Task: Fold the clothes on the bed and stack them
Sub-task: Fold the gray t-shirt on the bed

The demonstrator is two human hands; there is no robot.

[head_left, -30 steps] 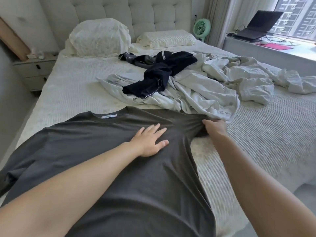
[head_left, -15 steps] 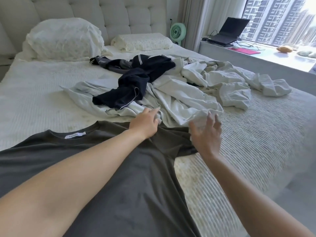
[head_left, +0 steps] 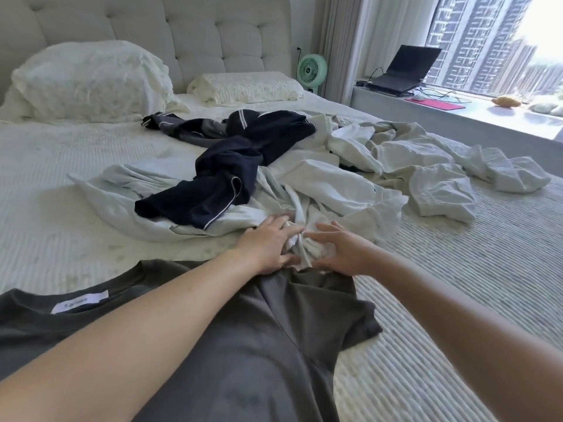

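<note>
A dark grey T-shirt [head_left: 274, 345] lies spread flat on the bed [head_left: 457, 284] in front of me, its white neck label to the left. Just beyond its shoulder, a crumpled pale garment [head_left: 329, 190] reaches toward me. My left hand [head_left: 268, 245] and my right hand [head_left: 341, 251] meet at its near edge, and each holds a bunch of the pale cloth between thumb and fingers. A navy garment with white piping [head_left: 231, 178] lies across the pale pile. More pale clothing [head_left: 441, 190] sprawls to the right.
Two pillows [head_left: 91, 80] [head_left: 246, 86] lean at the tufted headboard. A green fan [head_left: 312, 70] stands beside the bed. A laptop [head_left: 402, 71] and a pink pad [head_left: 438, 103] sit on the window ledge at the right. The bed's right edge falls away nearby.
Both hands left the grey T-shirt and moved forward onto the pale garment's near edge, closing in on a bunch of it. My view shifted right and nearer.
</note>
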